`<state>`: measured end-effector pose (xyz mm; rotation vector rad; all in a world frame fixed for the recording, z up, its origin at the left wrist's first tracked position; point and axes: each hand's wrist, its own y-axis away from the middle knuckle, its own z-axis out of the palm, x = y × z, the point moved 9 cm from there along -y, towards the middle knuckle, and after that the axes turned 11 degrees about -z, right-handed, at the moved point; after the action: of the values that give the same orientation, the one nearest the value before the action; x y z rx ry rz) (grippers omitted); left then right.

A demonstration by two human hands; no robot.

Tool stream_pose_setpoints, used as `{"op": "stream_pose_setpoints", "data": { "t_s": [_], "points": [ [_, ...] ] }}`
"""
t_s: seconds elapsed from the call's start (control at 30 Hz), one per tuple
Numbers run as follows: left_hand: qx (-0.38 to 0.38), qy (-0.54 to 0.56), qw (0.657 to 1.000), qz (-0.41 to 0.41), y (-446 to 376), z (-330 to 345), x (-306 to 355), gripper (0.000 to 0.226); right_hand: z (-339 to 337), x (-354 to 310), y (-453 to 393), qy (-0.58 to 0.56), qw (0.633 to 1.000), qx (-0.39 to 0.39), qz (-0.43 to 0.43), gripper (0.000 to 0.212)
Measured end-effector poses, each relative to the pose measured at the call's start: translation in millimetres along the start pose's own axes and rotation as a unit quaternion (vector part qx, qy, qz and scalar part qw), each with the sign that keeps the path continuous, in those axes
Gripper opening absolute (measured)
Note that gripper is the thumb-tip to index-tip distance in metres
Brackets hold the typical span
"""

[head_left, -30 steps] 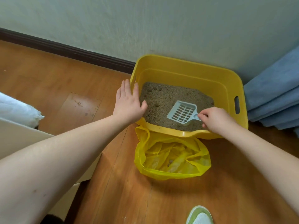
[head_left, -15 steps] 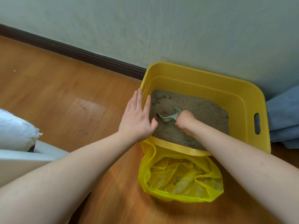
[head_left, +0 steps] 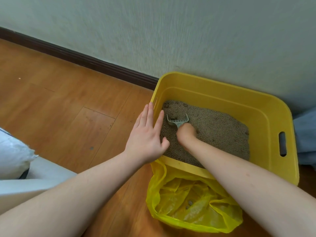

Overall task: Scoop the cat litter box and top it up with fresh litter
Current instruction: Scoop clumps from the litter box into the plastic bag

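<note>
At the far left edge lay a white bag point(head_left: 13, 151). Left of centre, the left hand point(head_left: 147, 134) rested flat, fingers straight, on the yellow litter box point(head_left: 266, 120) rim. Inside, the right hand point(head_left: 187, 134) gripped the pale scoop point(head_left: 177, 119), dug into litter point(head_left: 218, 130). At the bottom right, a yellow bag point(head_left: 193, 209) gaped beneath.

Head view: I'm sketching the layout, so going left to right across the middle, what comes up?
White bag → left hand → scoop → litter box handle slot → blue fabric.
</note>
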<state>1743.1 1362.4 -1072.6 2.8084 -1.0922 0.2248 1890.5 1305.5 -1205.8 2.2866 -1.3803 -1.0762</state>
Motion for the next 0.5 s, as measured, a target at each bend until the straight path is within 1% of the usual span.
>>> {"op": "stream_pose_setpoints", "data": {
  "t_s": [0.03,0.07,0.1,0.17,0.2,0.23,0.27,0.3,0.33,0.43,0.5],
  "points": [
    [-0.001,0.001,1.0,0.0,0,0,0,0.082,-3,-1,1,0.043,0.999,-0.005,-0.006,0.031],
    [-0.001,0.002,1.0,0.0,0,0,0,0.082,-7,-2,4,-0.002,1.0,0.014,-0.008,0.03],
    [-0.001,0.003,1.0,-0.001,-1,0,0,0.082,-6,-3,6,-0.041,0.999,0.016,0.006,0.031],
    [-0.001,0.002,1.0,-0.002,-1,0,0,0.082,-2,-5,1,-0.072,0.997,0.011,-0.016,0.032],
    [-0.001,0.001,1.0,-0.002,-1,0,0,0.082,0,-3,-2,-0.155,0.988,0.024,-0.003,0.032],
    [0.001,0.0,1.0,-0.002,-1,0,0,0.082,7,-1,-4,-0.266,0.963,0.002,0.034,0.029],
    [0.002,0.001,1.0,-0.003,0,-1,0,0.082,5,-8,-6,-0.296,0.955,-0.011,0.016,0.027],
    [0.002,0.001,1.0,-0.003,0,-1,1,0.081,5,-10,1,-0.349,0.936,-0.026,0.044,0.027],
    [0.003,-0.001,1.0,-0.004,0,-1,1,0.081,4,-10,1,-0.388,0.919,-0.02,0.069,0.03],
    [0.004,-0.004,1.0,-0.003,-1,-2,1,0.081,2,-16,3,-0.434,0.896,-0.011,0.094,0.033],
    [0.003,-0.007,1.0,-0.004,0,-2,1,0.08,5,-18,5,-0.449,0.888,0.0,0.095,0.034]
  ]
}}
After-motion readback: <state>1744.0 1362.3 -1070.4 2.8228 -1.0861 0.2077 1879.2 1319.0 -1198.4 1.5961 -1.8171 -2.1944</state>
